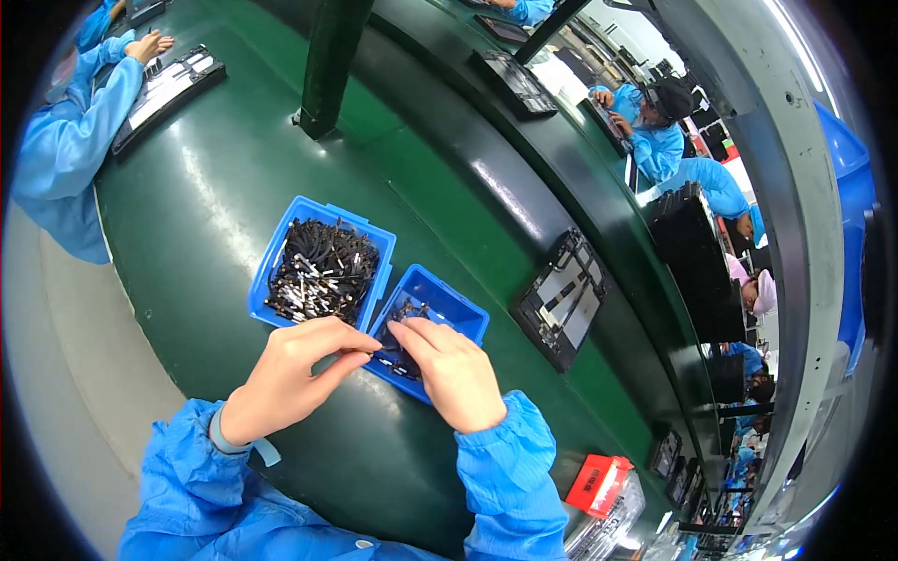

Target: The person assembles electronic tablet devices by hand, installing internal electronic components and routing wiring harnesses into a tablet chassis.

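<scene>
The left hand (301,372) arches in, thumb and forefinger tips nearly meeting; whether they pinch something, I cannot tell. The right hand (451,366) bends over the right of two blue bins (451,305), hiding its grip. Black silver-ended parts (323,266), uncountably many, lie in both.

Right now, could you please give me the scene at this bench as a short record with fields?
Left hand: thumb and fingertips close together beside the bins; any held part is unclear
Right hand: over the smaller blue bin, fingertips partly hidden
Larger blue bin: heaped with short black cable-like parts with silvery ends
Right side: black-framed panel unit
Lower right: red container
Surface: green bench
</scene>
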`<state>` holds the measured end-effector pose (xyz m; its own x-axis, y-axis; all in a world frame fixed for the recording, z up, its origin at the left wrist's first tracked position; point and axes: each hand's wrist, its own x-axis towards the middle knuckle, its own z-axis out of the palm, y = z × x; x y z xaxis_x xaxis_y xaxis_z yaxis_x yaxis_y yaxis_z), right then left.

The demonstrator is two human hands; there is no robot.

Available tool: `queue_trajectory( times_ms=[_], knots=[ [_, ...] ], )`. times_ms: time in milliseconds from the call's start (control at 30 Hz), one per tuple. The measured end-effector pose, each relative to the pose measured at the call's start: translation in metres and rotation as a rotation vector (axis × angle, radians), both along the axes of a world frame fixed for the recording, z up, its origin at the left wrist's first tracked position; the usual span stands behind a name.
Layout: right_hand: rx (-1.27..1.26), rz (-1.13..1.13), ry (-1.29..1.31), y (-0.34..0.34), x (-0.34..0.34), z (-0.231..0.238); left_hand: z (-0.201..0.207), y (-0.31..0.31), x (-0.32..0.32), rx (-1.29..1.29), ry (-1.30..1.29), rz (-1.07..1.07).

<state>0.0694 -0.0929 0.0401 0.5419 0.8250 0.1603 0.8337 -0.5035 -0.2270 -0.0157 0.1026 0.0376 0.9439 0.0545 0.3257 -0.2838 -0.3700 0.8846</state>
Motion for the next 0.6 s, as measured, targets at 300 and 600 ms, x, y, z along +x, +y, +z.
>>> queue_trajectory(
  times_ms=[300, 600],
  knots=[
    [-0.238, -0.064, -0.064, 0.003, 0.013, -0.013, 0.004, 0.003, -0.026, -0.037, 0.033, 0.062],
    [0.317, -0.364, 0.340, -0.024, -0.007, 0.010, -0.002, -0.006, -0.033, -0.215, 0.114, -0.018]
  ],
)
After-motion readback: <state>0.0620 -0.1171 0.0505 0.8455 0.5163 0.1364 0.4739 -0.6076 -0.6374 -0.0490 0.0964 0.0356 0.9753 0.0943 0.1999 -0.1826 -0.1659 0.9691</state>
